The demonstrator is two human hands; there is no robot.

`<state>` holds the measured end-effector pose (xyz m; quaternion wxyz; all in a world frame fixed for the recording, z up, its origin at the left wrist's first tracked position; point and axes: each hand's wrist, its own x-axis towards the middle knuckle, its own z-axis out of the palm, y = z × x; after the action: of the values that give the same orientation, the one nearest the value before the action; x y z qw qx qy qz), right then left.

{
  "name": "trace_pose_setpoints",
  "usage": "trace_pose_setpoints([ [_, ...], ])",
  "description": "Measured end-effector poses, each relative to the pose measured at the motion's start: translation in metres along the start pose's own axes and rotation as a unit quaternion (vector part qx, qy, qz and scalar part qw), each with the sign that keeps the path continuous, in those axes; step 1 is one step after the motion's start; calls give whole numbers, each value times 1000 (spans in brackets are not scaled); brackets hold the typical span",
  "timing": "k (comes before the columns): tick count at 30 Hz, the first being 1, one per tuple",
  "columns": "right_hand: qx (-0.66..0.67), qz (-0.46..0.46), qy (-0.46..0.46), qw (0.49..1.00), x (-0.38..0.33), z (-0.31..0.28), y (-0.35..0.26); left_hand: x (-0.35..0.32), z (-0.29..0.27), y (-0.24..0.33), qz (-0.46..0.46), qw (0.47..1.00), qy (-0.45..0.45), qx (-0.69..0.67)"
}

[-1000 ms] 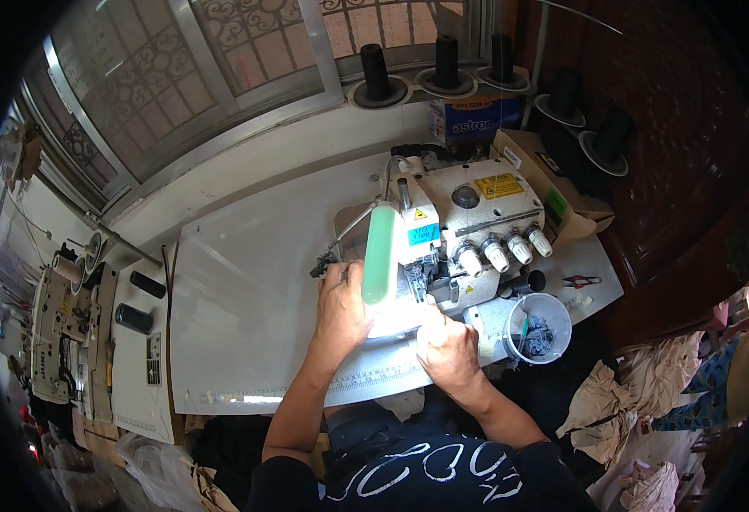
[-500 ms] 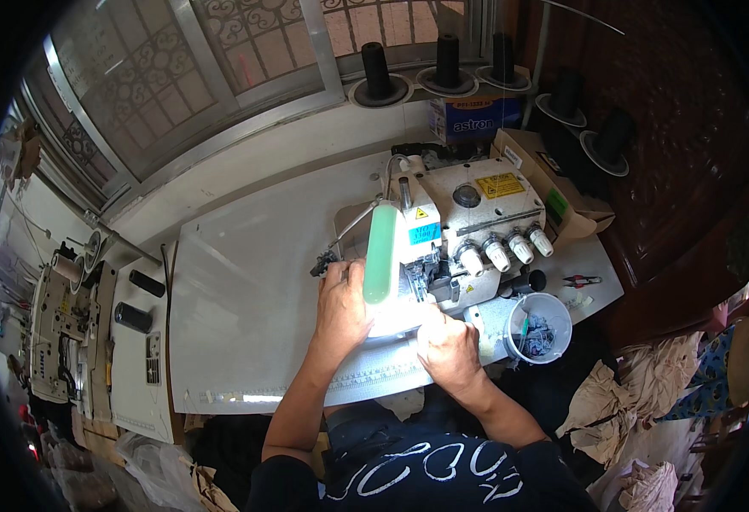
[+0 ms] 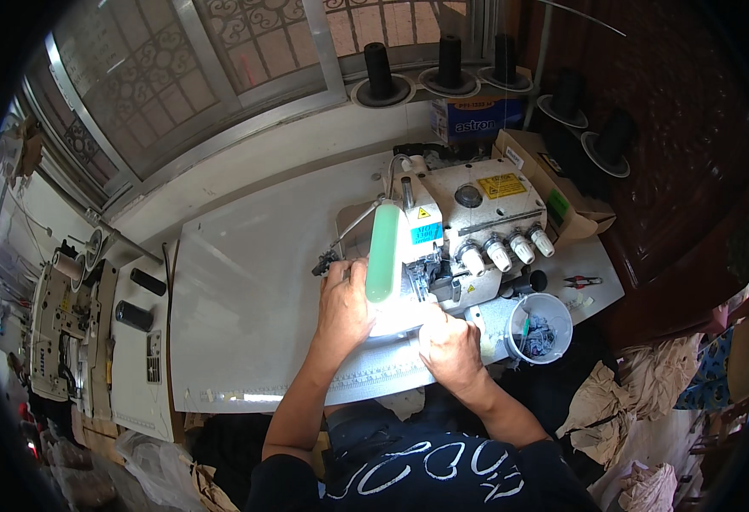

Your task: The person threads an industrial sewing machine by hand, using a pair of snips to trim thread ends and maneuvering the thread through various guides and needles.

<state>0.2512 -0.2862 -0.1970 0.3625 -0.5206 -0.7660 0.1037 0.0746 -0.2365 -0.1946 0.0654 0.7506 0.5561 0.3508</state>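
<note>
A white overlock sewing machine [image 3: 485, 205] stands on the table in front of me. A pale green lamp [image 3: 383, 252] hangs before its left side, throwing strong glare over the sewing area. My left hand [image 3: 345, 307] is left of the lamp, fingers bent forward and partly hidden by it; a small dark piece [image 3: 328, 262] lies by its fingertips. My right hand [image 3: 451, 346] is closed at the front of the machine, thumb and fingers pressed together just below the needle area [image 3: 424, 277]. What either hand grips is lost in glare or hidden.
Right of my right hand stands a clear tub [image 3: 542, 328] holding thread scraps. Beyond it lie red-handled thread snips [image 3: 582, 282]. Black thread cones [image 3: 449, 60] stand behind the machine, beside a cardboard box [image 3: 554, 183]. Another sewing machine [image 3: 55, 333] is far left.
</note>
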Motion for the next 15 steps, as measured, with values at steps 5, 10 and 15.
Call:
trace_pose_setpoints([
  [5,8,-1,4,1000,2,-3,-3,-1,1,-3,6,1000,10,-4],
  [10,3,-19,12,1000,0,1,2,0,0,2,-1,1000,5,-10],
  [15,135,-38,31,990,2,-11,4,-3,-4,-2,-2,999,32,-4],
])
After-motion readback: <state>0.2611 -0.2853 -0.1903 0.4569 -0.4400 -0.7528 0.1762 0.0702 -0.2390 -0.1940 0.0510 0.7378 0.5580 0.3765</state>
